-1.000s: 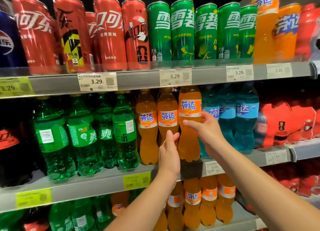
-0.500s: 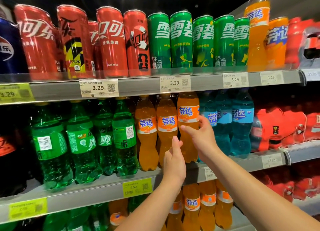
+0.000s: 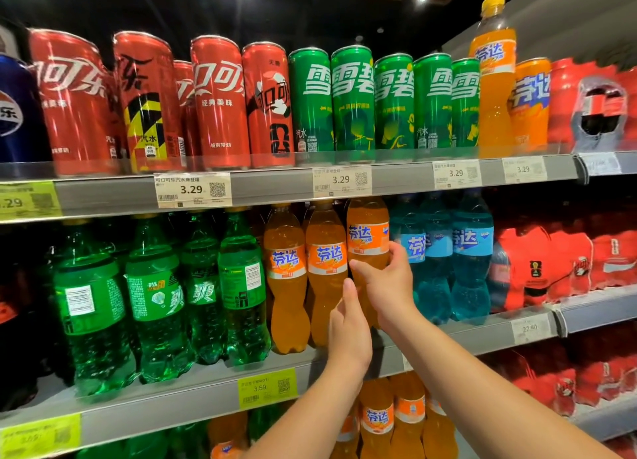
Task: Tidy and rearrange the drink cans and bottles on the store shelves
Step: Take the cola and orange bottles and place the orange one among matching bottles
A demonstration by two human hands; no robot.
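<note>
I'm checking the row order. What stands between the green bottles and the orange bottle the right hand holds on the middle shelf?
In the head view, two other orange bottles stand between the green bottles and the held orange bottle, which the right hand grips.

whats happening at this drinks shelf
A person is tidying the middle shelf. The right hand grips the rightmost orange plastic soda bottle just below its label, and the left hand rests against its lower body. The bottle stands upright between two more orange bottles and the blue plastic bottles.
</note>
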